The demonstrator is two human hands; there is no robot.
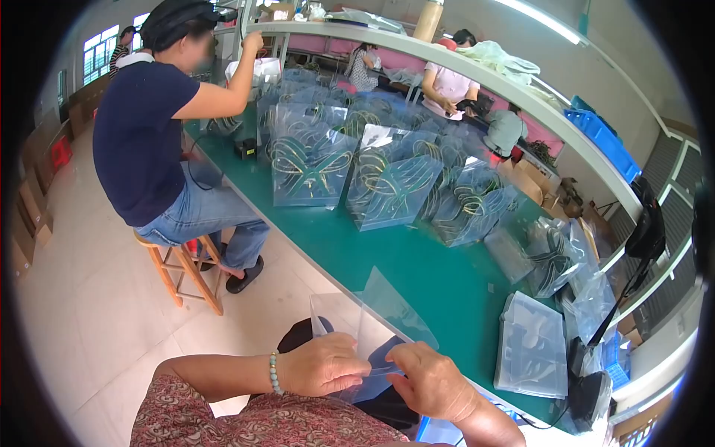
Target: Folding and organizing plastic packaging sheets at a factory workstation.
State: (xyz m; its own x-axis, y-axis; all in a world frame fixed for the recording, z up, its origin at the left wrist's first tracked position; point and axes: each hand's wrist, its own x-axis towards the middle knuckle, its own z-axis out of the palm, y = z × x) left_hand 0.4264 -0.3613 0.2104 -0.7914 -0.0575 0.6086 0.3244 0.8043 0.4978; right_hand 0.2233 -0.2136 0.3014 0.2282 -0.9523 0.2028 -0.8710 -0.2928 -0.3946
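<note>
A clear plastic folding box, its panels partly spread, is held over my lap at the bench's front edge. My left hand is closed on its left side, with a beaded bracelet at the wrist. On the right side, my right hand pinches the plastic's edge between thumb and fingers. The two hands are a short way apart, with part of the sheet running between them. Past the box, on the green bench top, stand several filled clear boxes with green and gold looped cords or ribbons inside.
A stack of flat clear plastic sheets lies at the bench's right. Bagged pieces and a black device sit beyond it. A co-worker sits left on a wooden stool. A white shelf spans above the bench.
</note>
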